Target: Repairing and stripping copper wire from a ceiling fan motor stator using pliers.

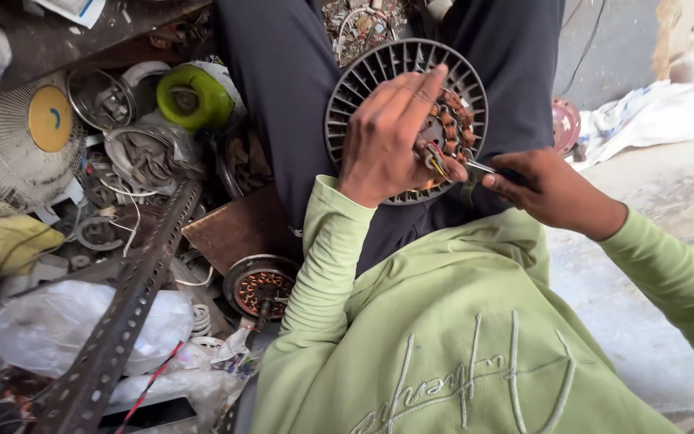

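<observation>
Fingers [411,96] of left hand [387,141] lie together, pressed on fan motor [363,80] resting in the lap; thumb pinches coloured wires [435,165]. Right hand [552,189] is clamped on a thin metal tool [482,167] at the copper windings [451,128]. Motor likely heavy and rigid; windings fragile, so grip the finned rim.

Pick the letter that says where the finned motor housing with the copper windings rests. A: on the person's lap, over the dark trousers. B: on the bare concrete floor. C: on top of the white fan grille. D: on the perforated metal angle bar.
A: the finned motor housing lies on the dark trousers across the lap, with the left hand pressed on its windings and the right hand holding a slim tool to it.
</observation>
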